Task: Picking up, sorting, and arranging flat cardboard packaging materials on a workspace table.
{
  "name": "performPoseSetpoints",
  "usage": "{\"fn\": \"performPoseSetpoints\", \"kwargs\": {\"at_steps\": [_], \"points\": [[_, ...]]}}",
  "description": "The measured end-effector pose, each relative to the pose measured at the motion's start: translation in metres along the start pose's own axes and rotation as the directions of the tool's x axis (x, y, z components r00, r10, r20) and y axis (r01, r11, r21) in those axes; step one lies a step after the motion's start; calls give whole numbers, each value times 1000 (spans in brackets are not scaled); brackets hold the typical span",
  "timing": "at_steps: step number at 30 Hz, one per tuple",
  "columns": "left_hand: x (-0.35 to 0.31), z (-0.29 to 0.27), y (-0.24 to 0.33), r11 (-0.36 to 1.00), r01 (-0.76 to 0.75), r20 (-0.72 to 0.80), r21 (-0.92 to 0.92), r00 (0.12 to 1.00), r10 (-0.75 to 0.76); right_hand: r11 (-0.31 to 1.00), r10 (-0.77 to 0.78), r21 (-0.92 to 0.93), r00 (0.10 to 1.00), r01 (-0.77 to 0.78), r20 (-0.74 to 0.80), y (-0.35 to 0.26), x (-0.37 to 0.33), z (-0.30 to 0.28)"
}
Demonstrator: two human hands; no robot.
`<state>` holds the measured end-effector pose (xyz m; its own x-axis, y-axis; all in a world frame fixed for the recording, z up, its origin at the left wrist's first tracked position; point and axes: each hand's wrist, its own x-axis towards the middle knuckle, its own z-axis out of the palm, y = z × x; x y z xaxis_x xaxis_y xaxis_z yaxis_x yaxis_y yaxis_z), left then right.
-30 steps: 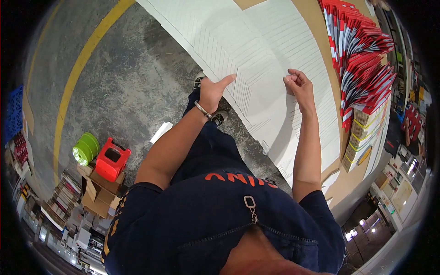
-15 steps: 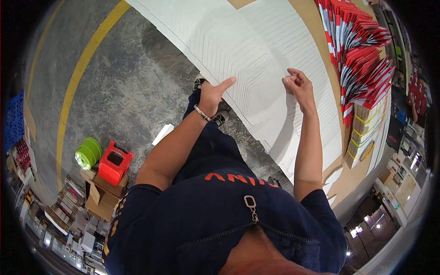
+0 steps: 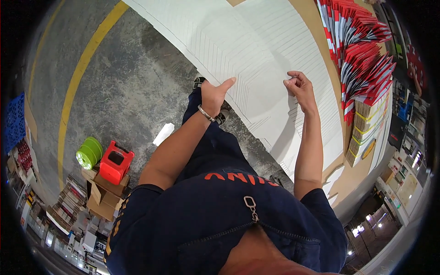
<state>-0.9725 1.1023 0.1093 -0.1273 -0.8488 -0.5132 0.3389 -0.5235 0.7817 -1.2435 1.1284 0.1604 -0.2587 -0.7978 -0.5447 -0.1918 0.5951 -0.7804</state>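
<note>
White sheets (image 3: 256, 78) lie spread in staggered, overlapping layers, their edges forming rows of thin lines. My left hand (image 3: 213, 96), with a metal bracelet at its wrist, is at the left edge of the sheets. Its thumb stretches out over that edge; the other fingers are mostly hidden, so any grip on the sheets cannot be made out. Above the right part of the sheets is my right hand (image 3: 301, 90), its thumb and fingertips drawn together in a pinch. Anything between those fingertips is too small to tell. Its shadow falls on the sheets.
A brown board (image 3: 341, 133) extends beyond the sheets. Red and white folded pieces (image 3: 362, 59) stand fanned at the right, above a strapped stack (image 3: 364, 126). On the floor at left are a green bucket (image 3: 90, 152), a red stool (image 3: 116, 167) and a cardboard box (image 3: 104, 201).
Both hands stay in nearly the same place and pose. The view has shifted only slightly; the sheets look unchanged.
</note>
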Motion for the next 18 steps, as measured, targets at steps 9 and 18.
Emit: {"fn": "performPoseSetpoints", "kwargs": {"at_steps": [9,18], "points": [[-4,5,-2,996,-21,-38,-87,999,18,1000,-25,4,999,25,30,0,-1,-3],[-15,8,-5,985,162,32,-56,987,-161,999,-35,-21,999,36,25,1,-3,-7]]}}
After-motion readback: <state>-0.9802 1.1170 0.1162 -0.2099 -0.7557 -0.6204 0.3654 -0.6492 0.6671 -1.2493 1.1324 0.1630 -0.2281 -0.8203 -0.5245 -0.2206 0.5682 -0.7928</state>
